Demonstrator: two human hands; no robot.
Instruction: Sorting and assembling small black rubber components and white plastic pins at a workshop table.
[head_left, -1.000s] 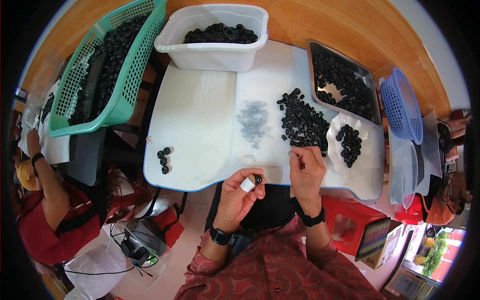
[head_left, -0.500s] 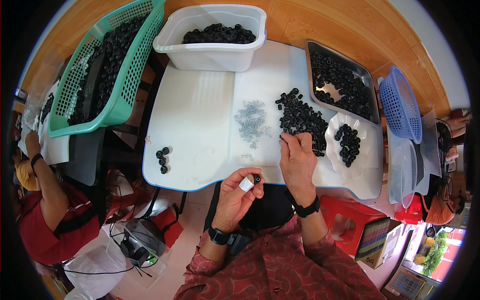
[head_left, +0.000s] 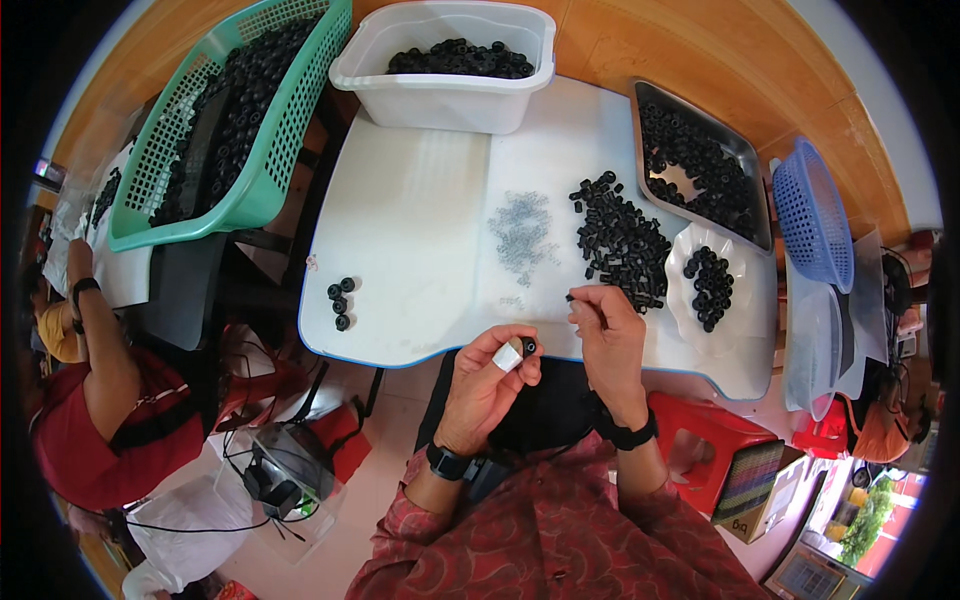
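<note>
Over the table's front edge, my left hand point(head_left: 478, 392) is closed on a round black part with a hole point(head_left: 529, 347). Beside it a white wrap point(head_left: 508, 355) shows, seemingly round my thumb. My right hand point(head_left: 613, 345) hovers just to the right, pinching a small black piece point(head_left: 570, 298) between thumb and fingertips. Beyond it lies a pile of small black cylindrical pieces point(head_left: 622, 240). Tiny clear pieces point(head_left: 522, 232) are scattered left of that pile. A white scalloped dish point(head_left: 683, 308) holds round black parts. Several more round black parts point(head_left: 342, 304) sit at the table's left.
A metal tray point(head_left: 640, 92) and a white tub point(head_left: 450, 105), both holding black parts, stand at the back. To the left is a full green basket point(head_left: 270, 150); to the right, a blue basket point(head_left: 815, 215). A co-worker's arm point(head_left: 108, 335) shows at far left.
My right hand has come away from the black pile toward my left hand, with the small piece in its pinch. My left hand keeps its hold. The whole view has shifted slightly.
</note>
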